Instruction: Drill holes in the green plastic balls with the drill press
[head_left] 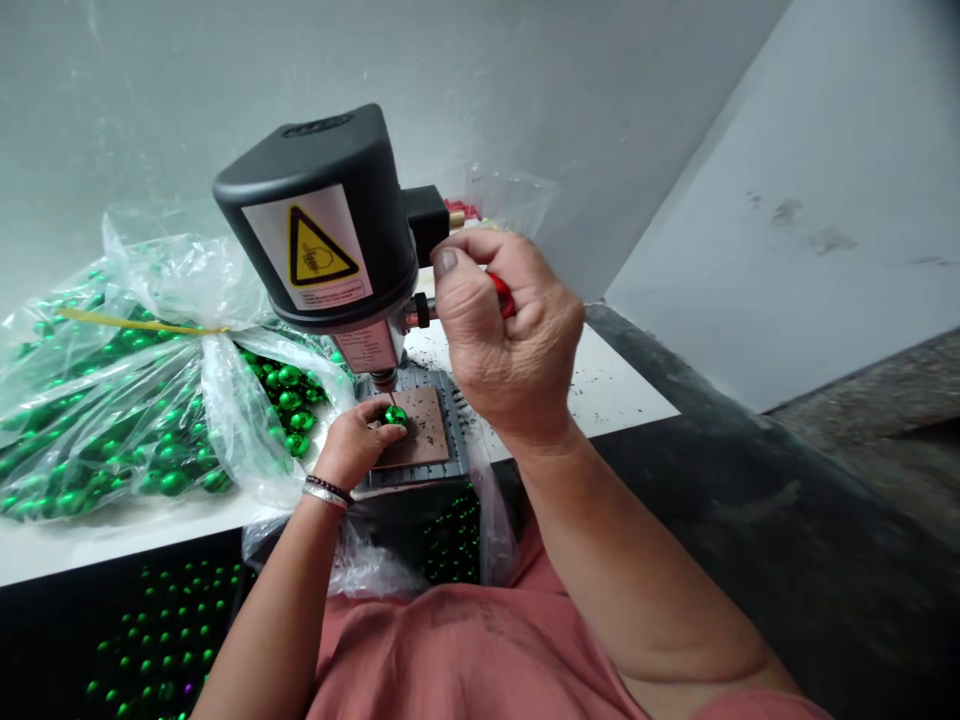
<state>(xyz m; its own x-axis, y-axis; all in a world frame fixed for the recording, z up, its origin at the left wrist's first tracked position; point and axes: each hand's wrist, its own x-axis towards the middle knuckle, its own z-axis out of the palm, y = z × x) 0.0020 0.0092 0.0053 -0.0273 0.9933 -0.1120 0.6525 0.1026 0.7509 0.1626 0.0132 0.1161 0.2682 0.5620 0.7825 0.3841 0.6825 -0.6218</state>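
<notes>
My left hand (356,440) pinches a shiny green ball (396,415) on a brown board (420,430) that lies on the base of a small drill press (315,220). The thin drill bit (391,397) comes down at the top of the ball; whether it has entered the ball I cannot tell. My right hand (510,330) is closed around the red-knobbed feed handle (501,295) at the machine's right side. Dark shavings lie scattered on the board and around the base.
To the left, a clear plastic bag (172,400) tied with a yellow strip holds many green balls. More green balls (172,630) sit below the white tabletop (622,385). A wall stands close behind the machine.
</notes>
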